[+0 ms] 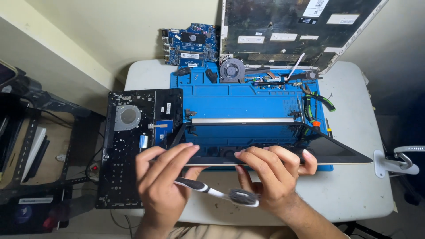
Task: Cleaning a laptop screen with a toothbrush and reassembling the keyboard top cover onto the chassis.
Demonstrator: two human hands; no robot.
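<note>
Both hands at the near edge of the white table (354, 194), closed on the same thing: a thin dark laptop screen panel (274, 144), held flat and slightly lifted over the near part of the blue work mat (248, 99). Left hand (161, 177) clamped on the panel's near-left part, fingers (177, 152) curled over the top face, thumb beneath out of sight; also pinned in that hand, a black-and-white toothbrush (221, 192), handle under the palm, bristled head pointing right and lying just below the right hand. Right hand (270, 170) gripping the near edge around the middle, fingers wrapped over the top, thumb hidden.

Long axis of the panel running left to right, parallel to the near table edge; far edge marked by a pale metal strip, right corner reaching out well past the right hand toward the right side of the table. Bulk of the panel lying away from both hands, toward the far edge; right hand nearer its middle, left hand nearer its left end.

Just left of the panel, half over the left table edge, a black laptop base cover (141, 141), inner side up; at the far edge, a blue circuit board (190, 42), a round fan (232, 70) and a propped-up laptop shell (292, 31); green-handled pliers (318, 99) on the mat's right side.
</note>
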